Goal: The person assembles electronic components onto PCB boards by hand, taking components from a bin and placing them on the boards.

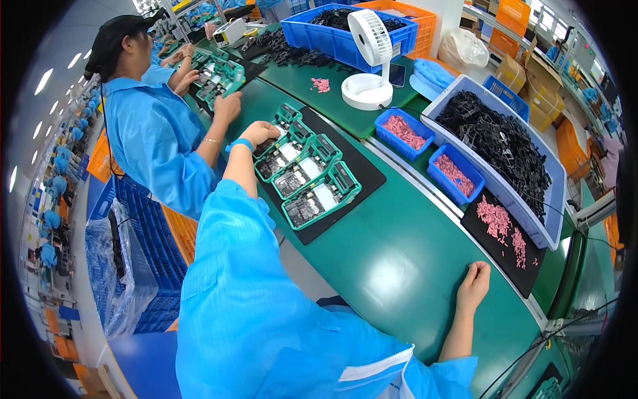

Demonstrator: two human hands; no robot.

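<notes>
Several green plastic housings (321, 204) with circuit boards and white and silver parts inside stand in a row on a black mat (374, 178). At the far left end of that row is my left hand (261, 133), with a blue band on its wrist. Its fingers are bent and drawn together over the end housing (287, 118); what they pinch is hidden. My right hand (474, 284) is apart from the housings, over the green bench (392, 246) at the right. Its fingers are curled in toward the thumb, and anything inside them cannot be made out.
Small blue bins (456, 174) of pink pieces and a large bin (553, 199) of black parts line the far right. Loose pink pieces (495, 219) lie on another mat. A white fan (367, 86) stands behind. A co-worker (156, 133) handles similar housings at the left.
</notes>
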